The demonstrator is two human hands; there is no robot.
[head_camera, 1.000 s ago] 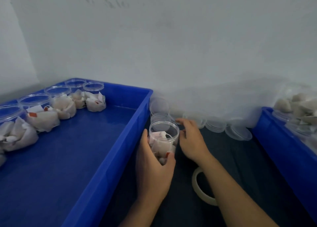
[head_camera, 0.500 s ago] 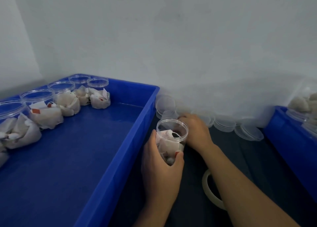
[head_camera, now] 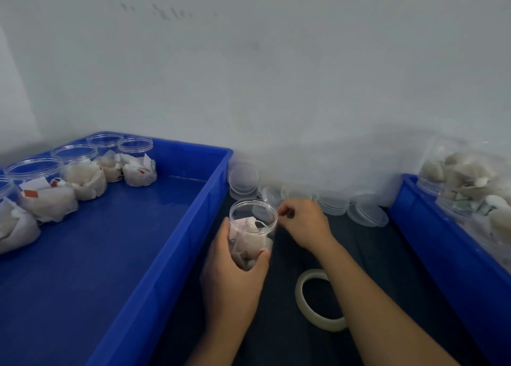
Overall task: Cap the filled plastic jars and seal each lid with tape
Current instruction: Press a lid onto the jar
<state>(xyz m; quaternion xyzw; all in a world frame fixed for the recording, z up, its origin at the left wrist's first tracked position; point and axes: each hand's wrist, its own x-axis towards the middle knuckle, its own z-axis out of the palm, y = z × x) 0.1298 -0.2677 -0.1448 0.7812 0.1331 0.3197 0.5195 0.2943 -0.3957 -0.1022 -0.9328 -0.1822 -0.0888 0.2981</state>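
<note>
2 hands work: left hand (head_camera: 232,277) grasps the uncapped jar (head_camera: 252,230); right hand's (head_camera: 305,223) grip unclear.

No lettering, brand, number or sign can be read anywhere in the scene. Small red-and-white paper tags (head_camera: 31,193) show among the pale sachets inside the clear round plastic jars (head_camera: 41,188) lined up in the blue plastic tray (head_camera: 177,213), but any print on them is too small and blurred to make out. Faint dark smudges (head_camera: 168,12) on the pale wall form no legible characters. The clear plastic jar (head_camera: 253,222) held over the dark counter (head_camera: 387,269) carries no label that shows.
</note>
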